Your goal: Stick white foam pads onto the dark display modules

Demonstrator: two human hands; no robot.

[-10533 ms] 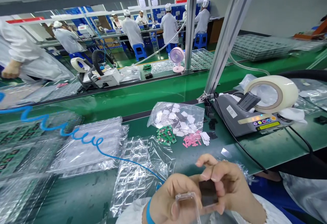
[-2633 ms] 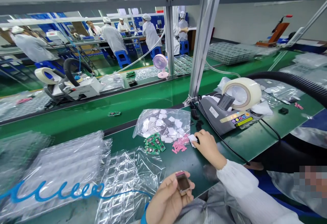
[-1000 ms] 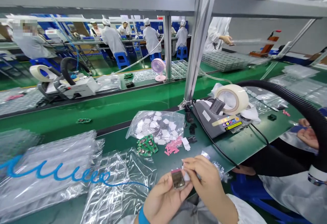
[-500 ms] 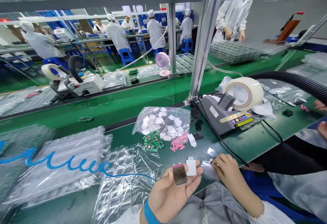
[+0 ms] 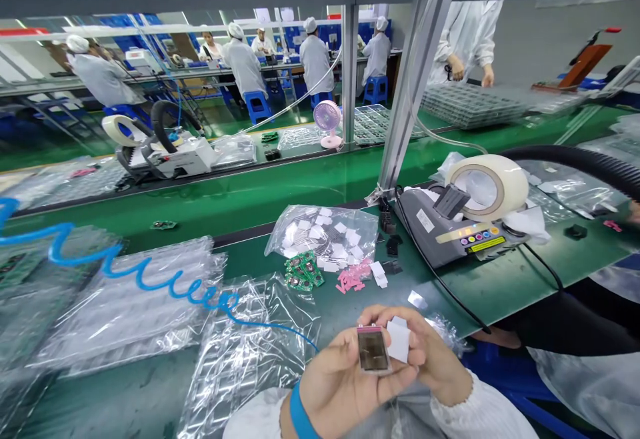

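My left hand (image 5: pixel 345 379), a blue wrist strap (image 5: pixel 301 415) at its wrist, is closed around a small display screen (image 5: pixel 373 351). The screen has a dark face and a pink strip along its top edge. Right beside it is a white tabbed square (image 5: pixel 399 339), also against my left fingers. My right hand (image 5: pixel 433 352) has its thumb and fingers at the square's right side, with some fingertips behind the screen. A bag of white tabbed pieces (image 5: pixel 325 235), green circuit boards (image 5: pixel 303 271) and pink strips (image 5: pixel 353 275) lie just beyond my hands.
A grey device (image 5: pixel 450 232) carrying a large tape roll (image 5: pixel 487 187) stands to the right, its black cable along the bench. Clear plastic trays (image 5: pixel 135 299) lie left, crossed by a coiled blue cord (image 5: pixel 145 279). A metal post (image 5: pixel 415 85) rises ahead. Co-workers sit beyond.
My right hand has left the bench beside the clear film and come over to the white square and screen in my left hand. The view has shifted slightly left.
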